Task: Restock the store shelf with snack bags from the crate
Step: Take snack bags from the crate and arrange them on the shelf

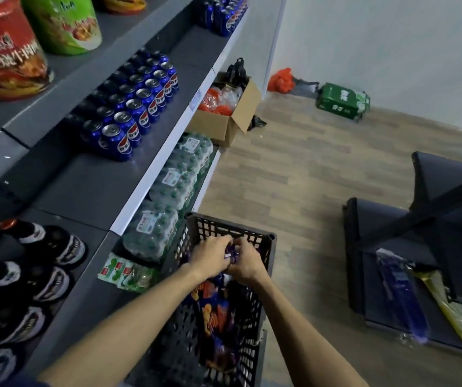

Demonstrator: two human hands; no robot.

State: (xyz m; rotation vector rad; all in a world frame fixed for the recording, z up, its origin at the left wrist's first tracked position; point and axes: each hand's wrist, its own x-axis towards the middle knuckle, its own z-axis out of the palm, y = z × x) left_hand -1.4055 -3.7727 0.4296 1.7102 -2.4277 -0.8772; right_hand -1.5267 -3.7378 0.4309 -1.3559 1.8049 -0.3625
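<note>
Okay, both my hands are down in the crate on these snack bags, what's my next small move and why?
Probably lift the purple snack bag straight up out of the black crate. Your left hand and right hand both grip it already, and the shelf beside has bare space.

The purple snack bag (230,254) is largely covered by the left hand (210,254) and right hand (245,261); its print cannot be read. The black perforated plastic crate (263,247) is cut off by the bottom edge.
</note>
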